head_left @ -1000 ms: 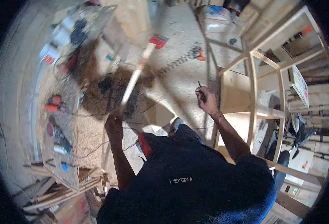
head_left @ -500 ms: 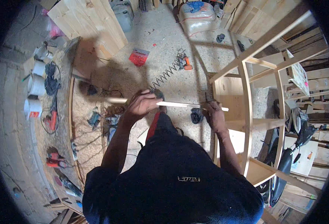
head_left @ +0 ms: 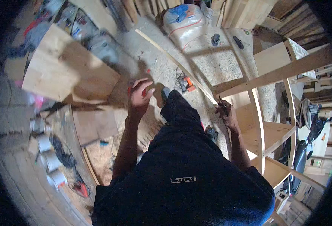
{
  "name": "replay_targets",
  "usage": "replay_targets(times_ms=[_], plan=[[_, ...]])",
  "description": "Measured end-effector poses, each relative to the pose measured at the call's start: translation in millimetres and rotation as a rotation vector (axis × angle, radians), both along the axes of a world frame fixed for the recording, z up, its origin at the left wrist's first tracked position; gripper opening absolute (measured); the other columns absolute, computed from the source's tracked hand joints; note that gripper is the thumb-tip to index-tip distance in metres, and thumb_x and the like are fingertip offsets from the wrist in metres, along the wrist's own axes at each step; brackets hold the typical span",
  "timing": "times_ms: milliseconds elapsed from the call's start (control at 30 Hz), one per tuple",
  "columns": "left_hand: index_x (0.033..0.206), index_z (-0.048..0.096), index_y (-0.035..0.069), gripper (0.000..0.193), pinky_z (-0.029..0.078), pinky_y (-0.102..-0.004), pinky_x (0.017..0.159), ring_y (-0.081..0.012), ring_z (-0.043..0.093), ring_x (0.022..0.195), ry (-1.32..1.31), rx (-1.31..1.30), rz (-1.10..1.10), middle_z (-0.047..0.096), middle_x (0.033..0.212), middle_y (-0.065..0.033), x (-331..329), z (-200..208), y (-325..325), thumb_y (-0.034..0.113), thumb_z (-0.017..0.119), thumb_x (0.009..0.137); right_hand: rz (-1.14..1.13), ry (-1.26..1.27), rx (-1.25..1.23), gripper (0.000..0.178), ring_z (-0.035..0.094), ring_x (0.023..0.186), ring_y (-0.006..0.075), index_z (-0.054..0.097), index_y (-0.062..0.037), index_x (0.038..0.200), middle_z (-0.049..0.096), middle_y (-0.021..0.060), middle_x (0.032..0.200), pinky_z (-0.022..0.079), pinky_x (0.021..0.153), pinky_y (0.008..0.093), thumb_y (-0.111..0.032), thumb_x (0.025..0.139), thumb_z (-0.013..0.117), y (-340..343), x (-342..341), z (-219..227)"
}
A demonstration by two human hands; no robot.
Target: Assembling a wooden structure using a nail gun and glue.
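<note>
A long, thin wooden strip [head_left: 173, 62] slants away from me toward the far left. Its near end is held in the closed fingers of my right hand [head_left: 227, 113], beside the wooden frame. Something small and dark juts up at those fingers, too small to name. My left hand [head_left: 139, 95] is raised over the floor, fingers apart and holding nothing. One trousered leg [head_left: 181, 111] is stretched forward between my hands. At my right stands an open wooden frame [head_left: 259, 124] with shelves, close to my right forearm.
An orange hand tool [head_left: 189, 84] with a black coiled hose lies on the floor ahead. A wide wooden panel [head_left: 70, 69] leans at the left, above a bench [head_left: 66, 128] with white cans [head_left: 53, 162]. Farther off are a wrapped bundle [head_left: 184, 24] and dark sandals [head_left: 215, 39].
The strip has swung from lying crosswise between both hands to pointing away from me. My left hand has let go of it and lifted forward. My view has shifted and a leg has come forward.
</note>
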State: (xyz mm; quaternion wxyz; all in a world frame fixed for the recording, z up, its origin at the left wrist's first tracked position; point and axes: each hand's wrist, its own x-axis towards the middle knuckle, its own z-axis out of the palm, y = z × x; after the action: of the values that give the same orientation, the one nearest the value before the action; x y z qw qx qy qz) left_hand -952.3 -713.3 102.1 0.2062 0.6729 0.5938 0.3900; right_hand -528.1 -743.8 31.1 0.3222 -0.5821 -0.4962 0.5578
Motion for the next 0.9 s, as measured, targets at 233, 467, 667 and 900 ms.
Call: replay_targets(times_ms=[233,467,667,900], plan=[[0.112,0.068,-0.001,0.039,0.049,-0.0362,0.094,-0.0249,0.064,0.103,-0.141,-0.117,0.026,0.069,0.110,-0.0148,-71,-76,212,0.032,0.068,0.090,-0.099,0.027,-0.030,0.037,0.070,0.077,0.0221,0.055,0.0040,0.121,0.068,0.0141,0.103,0.054,0.060,0.0339,-0.019,0.095,0.066,201,-57,-70],[0.141,0.046,0.001,0.055,0.046,-0.0420,0.103,-0.0345,0.057,0.123,-0.931,-0.526,-0.094,0.057,0.135,-0.0175,-53,-110,420,0.037,0.057,0.101,-0.301,-0.581,0.248,0.021,0.068,0.085,0.0322,0.067,-0.0044,0.100,0.068,0.0170,0.091,0.052,0.072,0.0420,-0.021,0.089,0.070,287,-79,-43],[0.149,0.028,0.001,0.066,0.040,-0.0537,0.109,-0.0450,0.050,0.128,-1.007,-0.449,-0.270,0.042,0.146,-0.0263,65,-90,641,0.037,0.055,0.101,-0.604,-0.553,0.191,0.020,0.067,0.084,0.0313,0.072,-0.0054,0.105,0.068,0.0145,0.092,0.051,0.072,0.0386,-0.019,0.089,0.071,320,-56,-27],[0.147,0.034,0.008,0.058,0.055,-0.0424,0.096,-0.0315,0.060,0.115,-0.767,-0.429,-0.880,0.051,0.131,-0.0185,252,-101,817,0.013,0.062,0.097,-1.173,-0.034,0.114,0.017,0.062,0.085,0.0170,0.070,-0.0021,0.103,0.065,0.0049,0.089,0.050,0.077,0.0323,-0.008,0.087,0.074,386,-62,-108]])
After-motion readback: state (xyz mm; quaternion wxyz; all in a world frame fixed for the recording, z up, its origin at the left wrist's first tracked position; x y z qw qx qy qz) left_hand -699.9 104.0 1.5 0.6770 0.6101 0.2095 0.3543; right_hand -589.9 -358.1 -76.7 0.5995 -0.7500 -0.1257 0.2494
